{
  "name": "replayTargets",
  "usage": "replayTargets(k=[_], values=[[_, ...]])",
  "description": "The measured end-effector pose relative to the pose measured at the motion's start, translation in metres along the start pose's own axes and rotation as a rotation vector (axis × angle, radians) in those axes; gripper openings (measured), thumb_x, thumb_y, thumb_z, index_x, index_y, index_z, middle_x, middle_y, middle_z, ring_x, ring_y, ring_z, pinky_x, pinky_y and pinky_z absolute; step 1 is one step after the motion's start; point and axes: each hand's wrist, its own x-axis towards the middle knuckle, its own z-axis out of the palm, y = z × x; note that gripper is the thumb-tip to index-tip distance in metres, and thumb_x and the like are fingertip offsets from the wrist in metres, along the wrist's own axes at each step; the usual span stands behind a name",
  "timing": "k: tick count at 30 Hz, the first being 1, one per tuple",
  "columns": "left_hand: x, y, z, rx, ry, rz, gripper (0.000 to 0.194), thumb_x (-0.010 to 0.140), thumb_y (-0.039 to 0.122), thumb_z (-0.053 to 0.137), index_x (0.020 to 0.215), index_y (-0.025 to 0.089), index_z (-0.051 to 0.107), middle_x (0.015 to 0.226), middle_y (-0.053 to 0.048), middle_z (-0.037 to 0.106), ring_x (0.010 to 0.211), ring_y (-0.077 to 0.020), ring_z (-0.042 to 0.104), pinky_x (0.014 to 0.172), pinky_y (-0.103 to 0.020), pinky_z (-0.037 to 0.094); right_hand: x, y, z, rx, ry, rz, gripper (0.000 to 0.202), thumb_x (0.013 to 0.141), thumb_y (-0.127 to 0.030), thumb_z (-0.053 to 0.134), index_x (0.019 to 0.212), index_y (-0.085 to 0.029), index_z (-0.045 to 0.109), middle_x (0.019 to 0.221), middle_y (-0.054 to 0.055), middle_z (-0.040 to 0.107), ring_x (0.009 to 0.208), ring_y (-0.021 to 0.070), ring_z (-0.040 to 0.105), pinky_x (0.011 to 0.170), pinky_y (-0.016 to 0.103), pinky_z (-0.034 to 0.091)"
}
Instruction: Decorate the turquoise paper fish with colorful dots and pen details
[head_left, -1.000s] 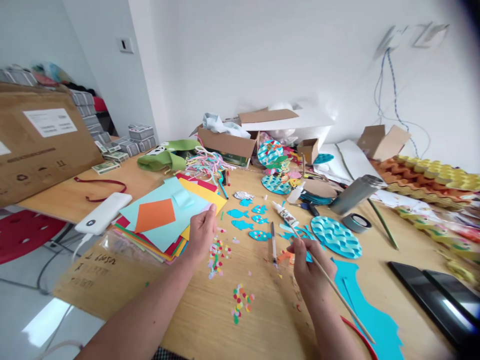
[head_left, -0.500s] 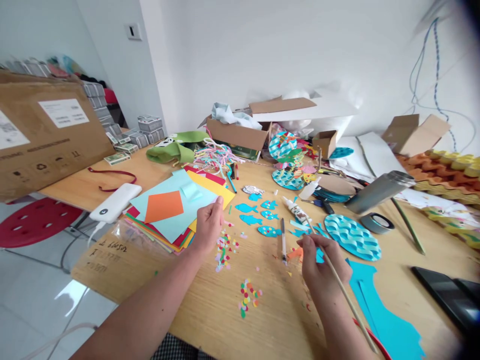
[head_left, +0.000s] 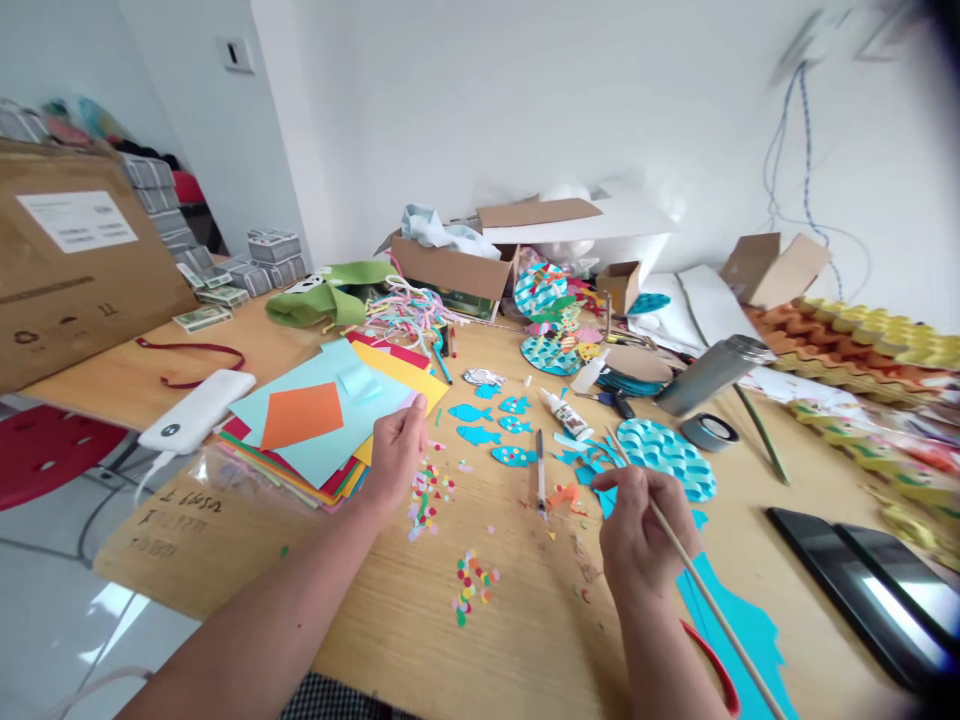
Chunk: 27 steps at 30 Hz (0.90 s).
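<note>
Head view: the relation we judge to matter most is the line of the pale stick (head_left: pixel 705 589), which is in our right hand (head_left: pixel 649 525) and well apart from our left hand (head_left: pixel 400 450). Its long axis slants from the near right, over the blue sheet (head_left: pixel 754 612), up to a tip at the far left of the grip – so it points towards the blue scraps and the white glue bottle (head_left: pixel 568 415). We cannot tell whether that tip touches anything. Our right fingers are pinched round the shaft near its far end, much as one grips a pen. Our left fingers are curled in with the thumb raised, beside the right edge of the paper stack (head_left: pixel 300 417); whether something small is caught there, we cannot tell. Between the two hands lie the far cluster of paper dots (head_left: pixel 422 512), just to the right of the left hand, and the near cluster (head_left: pixel 466 578), closer to us. The spotted blue fish (head_left: pixel 514 456) lies between the hands too – with the pen (head_left: pixel 540 470) at its right, on the stick's side
</note>
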Motion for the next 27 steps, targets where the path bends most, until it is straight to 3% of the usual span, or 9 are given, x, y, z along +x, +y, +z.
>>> replayTargets(k=[8,13,20,27], values=[[-0.002,-0.002,0.000,0.002,-0.028,-0.002,0.063,0.095,0.054,0.053,0.044,0.021,0.035,0.038,0.005,0.030,0.038,-0.0099,0.029,0.044,-0.028,0.025,0.014,0.001,-0.009,0.084,0.145,0.035,0.041,0.096,-0.050,0.054,0.067,-0.021,0.057,0.059,0.001,0.064,0.055,0.0167,0.059,0.059,0.030,0.046],[-0.002,-0.001,0.000,-0.017,-0.027,0.013,0.061,0.095,0.051,0.053,0.045,0.021,0.035,0.038,0.005,0.031,0.037,-0.0096,0.029,0.044,-0.028,0.024,0.021,0.003,-0.011,0.107,0.101,0.023,0.026,0.096,-0.043,0.057,0.083,-0.020,0.060,0.067,0.003,0.068,0.066,0.0193,0.065,0.064,0.031,0.049],[-0.003,0.001,0.000,-0.026,-0.037,0.015,0.060,0.095,0.049,0.055,0.045,0.022,0.036,0.037,0.005,0.034,0.036,-0.0096,0.031,0.043,-0.028,0.024,0.029,0.000,-0.022,0.041,-0.140,0.056,0.026,0.095,-0.044,0.056,0.089,-0.020,0.065,0.080,0.005,0.074,0.073,0.0207,0.069,0.065,0.031,0.051],[-0.004,0.000,0.001,-0.021,-0.043,-0.011,0.060,0.094,0.049,0.055,0.045,0.022,0.036,0.037,0.006,0.033,0.036,-0.0089,0.030,0.042,-0.027,0.024,0.031,0.000,-0.046,-0.119,-0.477,-0.127,0.020,0.100,-0.035,0.051,0.096,-0.022,0.066,0.090,0.005,0.072,0.084,0.0208,0.067,0.075,0.031,0.051]])
